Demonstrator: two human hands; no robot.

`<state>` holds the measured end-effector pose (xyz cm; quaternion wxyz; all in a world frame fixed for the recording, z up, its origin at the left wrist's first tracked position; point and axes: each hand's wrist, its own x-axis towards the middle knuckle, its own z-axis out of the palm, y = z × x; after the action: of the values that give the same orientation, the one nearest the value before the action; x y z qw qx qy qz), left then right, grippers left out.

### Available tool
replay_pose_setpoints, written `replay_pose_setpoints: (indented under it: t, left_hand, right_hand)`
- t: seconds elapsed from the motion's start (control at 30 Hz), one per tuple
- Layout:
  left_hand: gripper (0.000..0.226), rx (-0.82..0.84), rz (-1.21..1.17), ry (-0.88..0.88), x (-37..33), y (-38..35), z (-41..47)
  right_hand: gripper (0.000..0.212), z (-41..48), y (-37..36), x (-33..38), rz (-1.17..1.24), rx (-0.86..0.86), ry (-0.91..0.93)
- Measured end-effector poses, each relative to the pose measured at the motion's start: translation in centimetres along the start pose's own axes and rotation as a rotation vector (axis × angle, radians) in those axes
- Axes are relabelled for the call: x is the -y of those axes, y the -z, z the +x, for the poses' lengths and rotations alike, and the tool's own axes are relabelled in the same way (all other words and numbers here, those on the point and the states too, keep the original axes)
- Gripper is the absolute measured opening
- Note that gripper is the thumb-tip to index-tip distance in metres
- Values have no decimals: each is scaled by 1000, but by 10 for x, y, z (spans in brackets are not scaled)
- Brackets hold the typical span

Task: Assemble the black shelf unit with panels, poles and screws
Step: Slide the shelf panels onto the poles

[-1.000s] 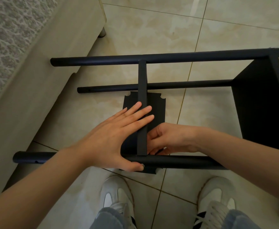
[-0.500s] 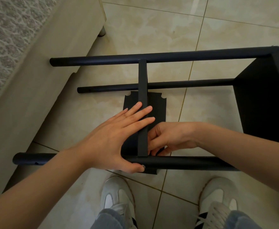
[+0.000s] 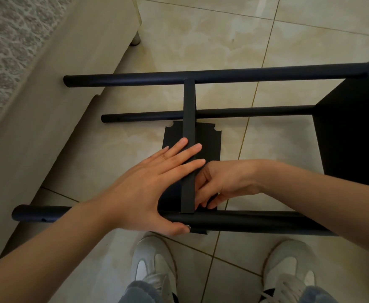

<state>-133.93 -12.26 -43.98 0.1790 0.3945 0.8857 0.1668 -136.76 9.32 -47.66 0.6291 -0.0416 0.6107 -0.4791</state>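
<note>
The black shelf unit lies on its side on the tiled floor. Three black poles run left to right: a far pole (image 3: 222, 76), a lower middle pole (image 3: 244, 112) and a near pole (image 3: 255, 221). They end in a black end panel (image 3: 354, 132) at the right. A middle panel (image 3: 189, 119) stands edge-up between the far and near poles. My left hand (image 3: 157, 182) lies flat with spread fingers against its left face, thumb hooked under the near pole. My right hand (image 3: 220, 182) presses its fingers against the panel's right face, close to the near pole. No screw is visible.
A beige bed or sofa base (image 3: 48, 106) with a patterned cover runs along the left, close to the pole ends; its leg (image 3: 136, 39) stands at the back. My two white shoes (image 3: 155, 263) are just below the near pole.
Hardly anything has changed: both hands stay on the middle panel. The right hand's fingers have shifted slightly lower toward the near pole.
</note>
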Motion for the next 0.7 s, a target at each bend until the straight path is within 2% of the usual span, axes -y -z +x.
replay_pose_setpoints:
  t: [0.23, 0.53, 0.7]
  left_hand:
    - [108, 3, -2, -1, 0, 0, 1]
    - [108, -2, -2, -6, 0, -1, 0]
    - [109, 2, -17, 3, 1, -2, 1]
  right_hand:
    - [10, 3, -1, 1, -12, 22, -13]
    - [18, 6, -3, 0, 15, 46, -29]
    - [12, 7, -1, -1, 27, 90, -22]
